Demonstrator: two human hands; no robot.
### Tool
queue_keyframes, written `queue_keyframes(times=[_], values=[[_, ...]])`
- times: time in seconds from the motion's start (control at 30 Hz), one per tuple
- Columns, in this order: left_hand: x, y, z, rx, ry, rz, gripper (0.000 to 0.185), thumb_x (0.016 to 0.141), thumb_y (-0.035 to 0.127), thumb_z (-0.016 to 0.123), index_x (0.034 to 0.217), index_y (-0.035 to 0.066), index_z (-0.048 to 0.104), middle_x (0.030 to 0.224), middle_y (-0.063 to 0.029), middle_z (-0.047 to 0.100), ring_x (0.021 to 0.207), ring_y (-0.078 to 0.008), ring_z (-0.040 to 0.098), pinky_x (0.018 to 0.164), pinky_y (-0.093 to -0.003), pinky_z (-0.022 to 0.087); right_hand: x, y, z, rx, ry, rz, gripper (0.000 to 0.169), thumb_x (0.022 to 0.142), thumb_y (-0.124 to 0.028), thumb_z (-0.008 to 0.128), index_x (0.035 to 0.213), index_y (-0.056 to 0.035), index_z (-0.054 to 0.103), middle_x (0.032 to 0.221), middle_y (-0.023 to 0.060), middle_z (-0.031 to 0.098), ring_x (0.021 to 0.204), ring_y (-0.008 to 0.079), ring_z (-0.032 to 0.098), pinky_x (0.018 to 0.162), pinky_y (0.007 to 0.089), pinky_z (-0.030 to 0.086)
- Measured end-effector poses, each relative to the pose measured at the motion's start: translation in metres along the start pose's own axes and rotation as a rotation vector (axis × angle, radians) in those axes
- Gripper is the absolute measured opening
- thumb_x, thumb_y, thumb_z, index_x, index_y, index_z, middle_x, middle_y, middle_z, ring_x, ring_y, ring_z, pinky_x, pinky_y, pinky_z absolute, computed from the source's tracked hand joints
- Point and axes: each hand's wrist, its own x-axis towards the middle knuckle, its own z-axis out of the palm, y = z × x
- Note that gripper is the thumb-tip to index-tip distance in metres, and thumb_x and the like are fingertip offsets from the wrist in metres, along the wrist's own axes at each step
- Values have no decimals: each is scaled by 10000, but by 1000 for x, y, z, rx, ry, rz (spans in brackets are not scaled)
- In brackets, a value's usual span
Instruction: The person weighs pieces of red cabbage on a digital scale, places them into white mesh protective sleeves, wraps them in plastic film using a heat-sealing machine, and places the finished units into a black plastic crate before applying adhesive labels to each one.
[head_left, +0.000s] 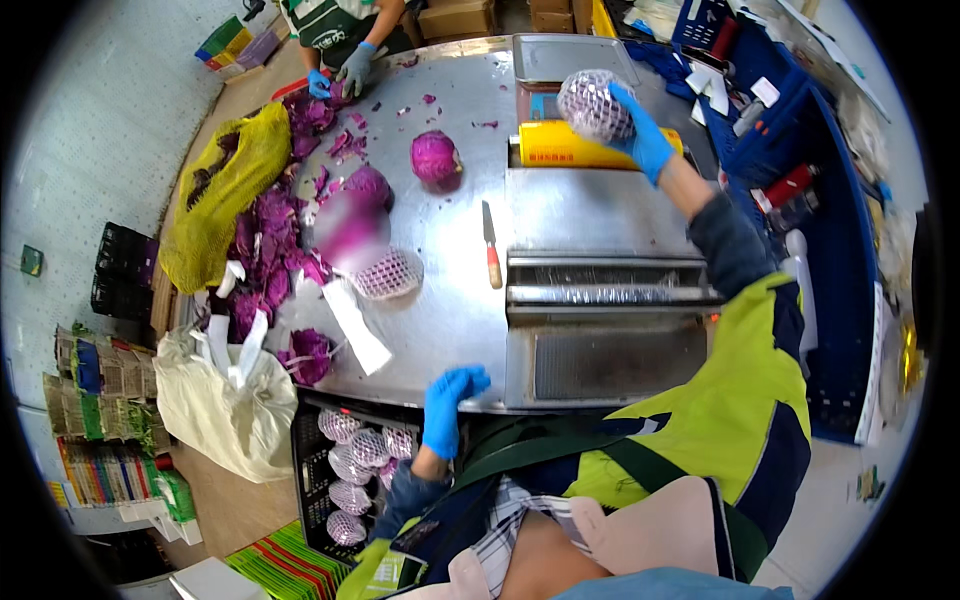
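Note:
My right hand (642, 135), in a blue glove, grips a red cabbage in white foam netting (594, 105) above the yellow roll (570, 145) at the back of the wrapping machine. In a matching glove, my left hand (453, 401) hangs at the table's front edge with nothing in it and its fingers loosely bent. Between the hands lies a knife (490, 244) with a red and wooden handle. A bare red cabbage (434, 156) sits farther back. Left of the knife is another netted cabbage (388, 274), beside a blurred purple one (352, 229).
Peeled purple leaves (270, 217) and a yellow mesh sack (225, 199) cover the table's left side. A black crate (307, 465) holds several netted cabbages. Blue bins (832, 300) line the right. Across the table, a co-worker's gloved hands (341, 77) touch leaves. A metal tray (570, 58) lies behind the roll.

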Motion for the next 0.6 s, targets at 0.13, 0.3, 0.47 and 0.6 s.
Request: queue_keyframes(times=[0.13, 0.3, 0.47, 0.6], values=[[-7, -16, -4, -53, 64, -187, 285, 970, 192, 525, 1130, -14, 640, 1049, -105, 689, 959, -188, 655, 864, -310, 503, 176, -28, -54, -143, 103, -257, 769, 757, -564, 732, 1321, -86, 518, 1216, 108, 623, 1121, 230, 594, 818, 380, 546], [20, -7, -1, -23, 156, -327, 332, 981, 204, 491, 1187, -38, 585, 1116, -164, 669, 1000, -243, 658, 890, -341, 508, 283, -32, -78, -473, 198, -188, 793, 770, -615, 683, 1281, -20, 566, 1223, 139, 628, 1115, 236, 601, 914, 382, 497], [39, 8, 21, 16, 152, -377, 333, 981, 214, 485, 1175, -34, 592, 1094, -146, 675, 1009, -223, 655, 901, -322, 492, 299, -21, -94, -784, 336, -414, 1050, 712, -715, 660, 1451, -31, 363, 1363, 214, 514, 1254, 321, 513, 1042, 391, 417], [55, 13, 32, 28, 111, -417, 318, 985, 197, 479, 1152, -40, 609, 1053, -138, 683, 983, -215, 661, 891, -324, 498, 272, -42, -117, -1033, 366, -634, 1120, 690, -730, 670, 1492, -61, 268, 1408, 239, 457, 1297, 361, 466, 1057, 426, 412]])
